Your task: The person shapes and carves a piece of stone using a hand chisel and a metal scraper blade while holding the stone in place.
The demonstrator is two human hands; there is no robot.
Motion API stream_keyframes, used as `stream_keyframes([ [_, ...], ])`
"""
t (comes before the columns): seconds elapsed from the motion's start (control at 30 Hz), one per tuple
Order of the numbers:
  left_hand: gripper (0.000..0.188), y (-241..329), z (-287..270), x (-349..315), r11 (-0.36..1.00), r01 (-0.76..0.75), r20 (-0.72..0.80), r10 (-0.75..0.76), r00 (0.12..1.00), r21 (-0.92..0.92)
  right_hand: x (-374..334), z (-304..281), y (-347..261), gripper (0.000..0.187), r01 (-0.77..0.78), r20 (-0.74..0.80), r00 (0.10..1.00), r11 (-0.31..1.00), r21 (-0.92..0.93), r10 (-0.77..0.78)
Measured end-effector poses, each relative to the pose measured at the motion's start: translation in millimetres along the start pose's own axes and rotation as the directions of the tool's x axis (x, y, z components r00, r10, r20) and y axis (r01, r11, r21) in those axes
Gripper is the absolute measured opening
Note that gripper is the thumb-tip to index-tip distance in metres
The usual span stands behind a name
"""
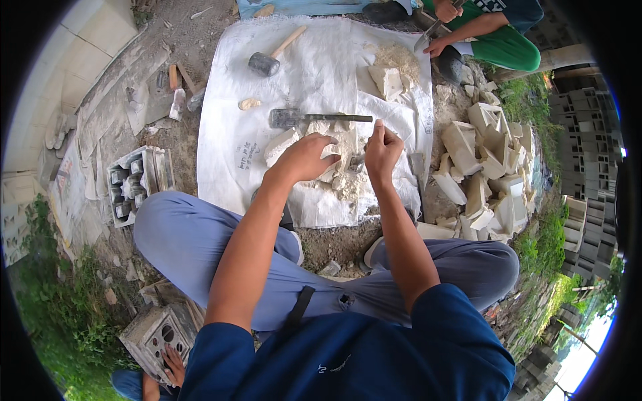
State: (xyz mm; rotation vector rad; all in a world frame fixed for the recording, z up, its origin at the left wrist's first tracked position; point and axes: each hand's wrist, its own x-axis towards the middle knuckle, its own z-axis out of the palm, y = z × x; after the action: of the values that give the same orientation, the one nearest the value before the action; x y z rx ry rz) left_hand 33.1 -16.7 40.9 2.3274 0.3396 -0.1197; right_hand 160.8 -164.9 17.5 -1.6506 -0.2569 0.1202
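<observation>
I sit cross-legged at a white woven sheet (224,144) strewn with broken pale chunks and crumbs. My left hand (304,159) reaches over the crumbled pale rubble (344,180), its fingers curved and apart with nothing visible between them. To its right, my right hand (383,152) is closed with the thumb up; what it holds, if anything, is hidden. A small grey metal piece (356,162) shows beside that hand; I cannot tell whether they touch. Just beyond both hands lies a hammer with a grey block head (285,118) and a dark handle (339,117).
A black-headed mallet (265,64) lies farther off. Broken pale blocks (491,164) are heaped at right. A metal mould (139,184) stands left. Another person's hand (438,47) holds a tool at upper right; someone's hand (175,364) rests on a holed block (155,334) at lower left.
</observation>
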Motion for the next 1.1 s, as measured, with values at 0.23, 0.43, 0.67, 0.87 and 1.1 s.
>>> stream_keyframes([
  [0.23, 0.045, -18, 3, -2, 0.998, 0.053, 0.033, -0.053, 0.998, -0.016, -4, -1, 11, 0.054, 0.027, 0.061, 0.998, 0.998, -0.057, -0.023],
  [0.43, 0.050, 10, -14, -8, 0.997, 0.076, 0.036, -0.077, 0.996, 0.024, 1, -5, -51, 0.054, -0.050, 0.077, 0.996, 0.998, 0.047, 0.046],
  [0.67, 0.053, -16, 6, 2, 0.998, 0.060, 0.092, -0.060, 0.994, 0.003, -18, -4, 37, 0.057, 0.024, 0.047, 0.999, 1.000, 0.011, -0.025],
  [0.87, 0.053, -4, 1, -4, 0.999, 0.032, 0.041, -0.033, 0.999, 0.027, -7, -17, -45, 0.054, -0.037, 0.057, 0.998, 0.992, 0.121, 0.031],
  [1.1, 0.054, 3, 5, 10, 1.000, 0.022, 0.063, -0.023, 0.998, 0.016, -28, -22, 43, 0.056, 0.077, 0.043, 0.996, 0.997, 0.002, -0.077],
])
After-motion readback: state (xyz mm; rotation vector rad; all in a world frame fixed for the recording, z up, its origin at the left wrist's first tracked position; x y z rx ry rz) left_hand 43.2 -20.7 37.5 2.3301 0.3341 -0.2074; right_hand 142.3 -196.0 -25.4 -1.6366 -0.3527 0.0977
